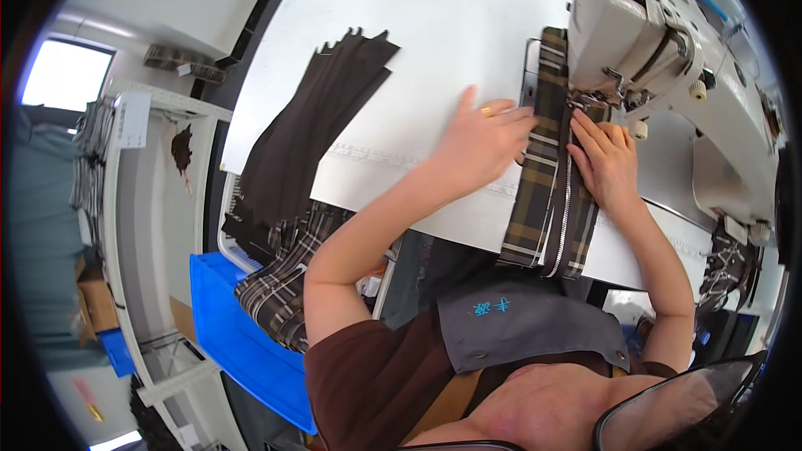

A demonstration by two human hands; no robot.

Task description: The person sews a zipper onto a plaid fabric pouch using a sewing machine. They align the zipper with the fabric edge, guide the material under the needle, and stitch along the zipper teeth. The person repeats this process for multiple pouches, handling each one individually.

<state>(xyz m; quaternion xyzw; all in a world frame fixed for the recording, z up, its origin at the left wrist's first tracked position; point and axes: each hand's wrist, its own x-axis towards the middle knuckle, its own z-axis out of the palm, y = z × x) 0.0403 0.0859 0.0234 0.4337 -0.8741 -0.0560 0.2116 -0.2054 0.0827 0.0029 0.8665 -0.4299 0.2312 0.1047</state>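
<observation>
A strip of plaid fabric (547,192), brown with pale stripes, is being laid lengthwise across the white worktable (434,25), its far end being passed under the needle area of the cream-coloured sewing machine (643,33) and its near end being left to hang over the table edge toward the person. A zipper (565,209) is being kept along the strip, just right of its middle. The left hand (483,138) is being pressed flat on the table with fingers spread and extended, nothing being clasped in it; its fingertips are being rested against the left edge of the strip. The right hand (605,160) is being held open and flat on the fabric beside the zipper, its fingertips being pointed toward the presser foot, close to the machine head. A stack of dark brown cut pieces (313,134) is being left lying on the table well to the left of the hands, and more plaid pieces (284,284) are being held draped over a blue bin (242,342) below the table's left edge.
</observation>
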